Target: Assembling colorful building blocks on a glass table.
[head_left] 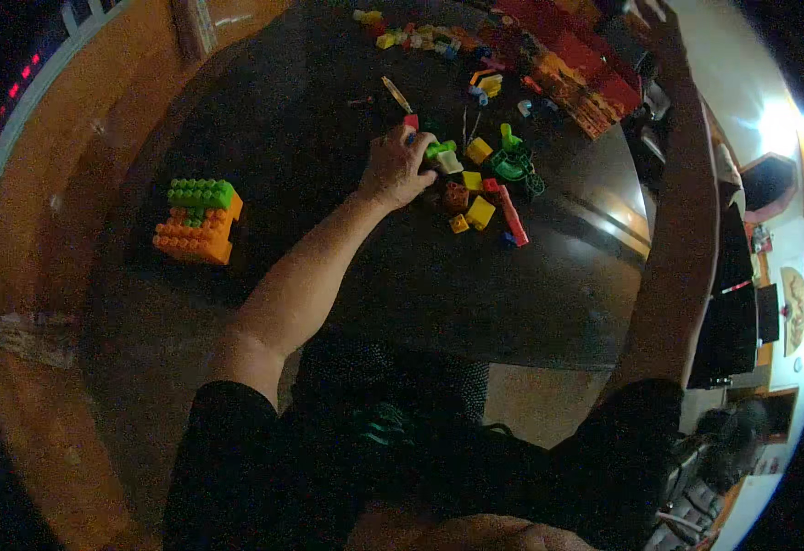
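My left hand reaches over the dark table, thumb and fingers curled around a light green and white toy piece. A red block sits just beyond its knuckles. To its right lie yellow blocks, a brown toy piece, a long red piece and a dark green toy piece. My right arm stretches far forward along the right side. My right hand is at the top edge, beside a red printed box or sheet; its fingers are dim and blurred.
An orange and green block build stands on the left of the round dark table. Many small coloured pieces are scattered at the far side. A thin pointed stick lies beyond my left hand. A bright lamp glows at right.
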A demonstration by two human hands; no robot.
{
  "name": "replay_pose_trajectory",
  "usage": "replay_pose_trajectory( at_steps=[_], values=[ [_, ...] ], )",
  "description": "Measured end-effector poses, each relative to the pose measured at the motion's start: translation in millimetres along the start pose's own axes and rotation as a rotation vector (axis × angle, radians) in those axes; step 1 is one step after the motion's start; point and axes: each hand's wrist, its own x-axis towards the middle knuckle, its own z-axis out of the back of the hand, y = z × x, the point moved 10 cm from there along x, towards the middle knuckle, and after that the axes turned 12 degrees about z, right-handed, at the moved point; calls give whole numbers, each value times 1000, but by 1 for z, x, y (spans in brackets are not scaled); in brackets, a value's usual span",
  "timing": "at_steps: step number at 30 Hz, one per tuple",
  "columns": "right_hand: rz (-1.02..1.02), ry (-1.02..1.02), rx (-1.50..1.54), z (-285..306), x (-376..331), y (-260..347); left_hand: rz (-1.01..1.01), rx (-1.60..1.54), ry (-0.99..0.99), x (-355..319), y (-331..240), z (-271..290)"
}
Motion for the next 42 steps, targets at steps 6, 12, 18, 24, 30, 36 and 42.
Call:
replay_pose_trajectory(
  at_steps=[6, 12, 18, 24, 30, 36, 42],
  values=[
    [8, 221, 908, -58, -5, 227, 68, 44, 4, -16, 33, 16],
    [-31, 482, 1598, -97, -59, 361, 105, 110, 32, -14, 35, 7],
    [441, 373, 145, -50, -54, 493, 151, 204, -30, -12, 63, 11],
    [470, -141, 430, 64, -41, 512, 116, 227, 1, -11, 60, 6],
    [-188, 149, 1149, 68, -109, 460, 133, 106, -13, -12, 53, 11],
    [-21, 195, 914, 73, -123, 474, 56, 11, -17, -10, 50, 11],
    [-437, -113, 1588, 21, -98, 457, 5, -97, -107, -12, 51, 20]
  ],
)
